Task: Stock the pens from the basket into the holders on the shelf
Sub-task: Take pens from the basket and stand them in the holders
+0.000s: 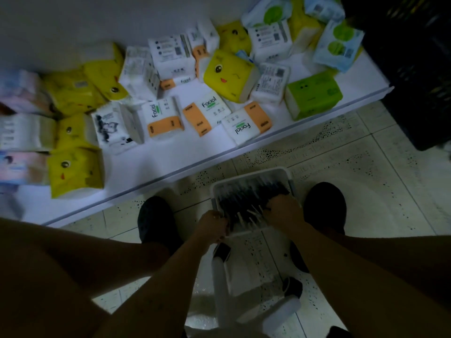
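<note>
Dark pens [249,198] fill the white plastic basket [251,178] on the tiled floor [366,191]. The right hand [284,211] inside it curls around dark pens. The left hand [214,225] curls at its near-left corner, its grip unclear. Beyond the basket, orange-and-white tissue packs [207,115] read "Facial".

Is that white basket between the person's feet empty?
No, the white basket holds a heap of dark pens, with the left hand and right hand down at it.

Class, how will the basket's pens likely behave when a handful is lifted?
Pens look thin and straight: probably stiff and light. They lie loose in the basket, some splayed, so a handful may slip or roll.
</note>
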The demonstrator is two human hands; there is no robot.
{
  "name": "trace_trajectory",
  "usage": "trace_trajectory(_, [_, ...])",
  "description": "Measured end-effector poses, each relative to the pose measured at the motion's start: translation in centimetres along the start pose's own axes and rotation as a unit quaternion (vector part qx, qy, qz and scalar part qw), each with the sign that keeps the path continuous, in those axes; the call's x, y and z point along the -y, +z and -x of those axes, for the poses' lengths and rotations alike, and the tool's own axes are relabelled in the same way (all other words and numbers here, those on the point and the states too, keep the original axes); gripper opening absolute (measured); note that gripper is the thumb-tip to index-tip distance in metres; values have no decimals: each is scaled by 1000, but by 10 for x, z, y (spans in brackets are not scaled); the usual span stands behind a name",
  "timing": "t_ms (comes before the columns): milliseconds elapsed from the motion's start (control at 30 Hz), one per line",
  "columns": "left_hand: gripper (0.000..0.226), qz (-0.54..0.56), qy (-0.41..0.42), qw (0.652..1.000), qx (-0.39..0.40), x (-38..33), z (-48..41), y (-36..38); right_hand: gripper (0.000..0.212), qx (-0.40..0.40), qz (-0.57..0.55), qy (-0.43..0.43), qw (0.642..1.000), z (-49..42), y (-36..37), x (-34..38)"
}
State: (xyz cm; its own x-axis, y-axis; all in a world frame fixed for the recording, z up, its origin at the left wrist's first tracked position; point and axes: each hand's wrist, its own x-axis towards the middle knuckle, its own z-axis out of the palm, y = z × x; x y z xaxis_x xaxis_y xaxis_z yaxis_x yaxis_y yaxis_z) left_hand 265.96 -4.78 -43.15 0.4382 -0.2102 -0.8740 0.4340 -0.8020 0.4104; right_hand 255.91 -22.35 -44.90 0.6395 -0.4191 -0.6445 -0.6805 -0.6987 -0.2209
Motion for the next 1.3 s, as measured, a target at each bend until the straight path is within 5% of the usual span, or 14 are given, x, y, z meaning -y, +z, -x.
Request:
trace_trajectory(133, [16,82,44,995,35,-3,15,-4,26,-1,-118,74,990,9,-11,8])
trace_trajectory(267, [27,117,69,989,64,-3,32,-2,34,-19,-219,61,974,28,-21,16])
trace_trajectory(533, [28,46,152,987,-33,-16,68,-2,19,-22,-321,69,944,63,-30,40])
trace_trajectory(733, [21,4,285,957,-45,-29,94,-12,38,-135,-359,0,923,90,-62,50])
trace_trajectory(900, [25,60,306,946,-91,-42,113,-18,18,-156,-418,-44,894,110,-83,66])
trace_trajectory(1200, [21,101,411,897,-129,-69,169,-48,29,-212,-405,-134,879,142,-120,104])
trace_trajectory(1300, [22,121,424,889,-124,-85,184,-62,17,-190,-445,-160,860,151,-136,112])
